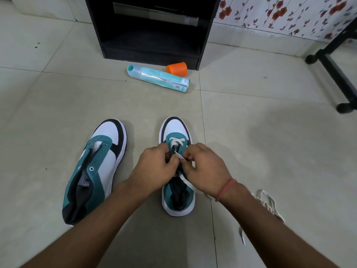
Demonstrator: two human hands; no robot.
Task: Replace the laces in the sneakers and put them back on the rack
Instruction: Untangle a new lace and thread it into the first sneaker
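Both hands meet over the right sneaker on the floor. The left hand and right hand pinch its white lace (one cross done). The left sneaker sits beside it, unlaced.

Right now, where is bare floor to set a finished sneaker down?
Bare tile lies left of the unlaced sneaker and between the sneakers' toes and the teal bottle. It is crowded by the rack, with the orange cup, and by the loose lace.
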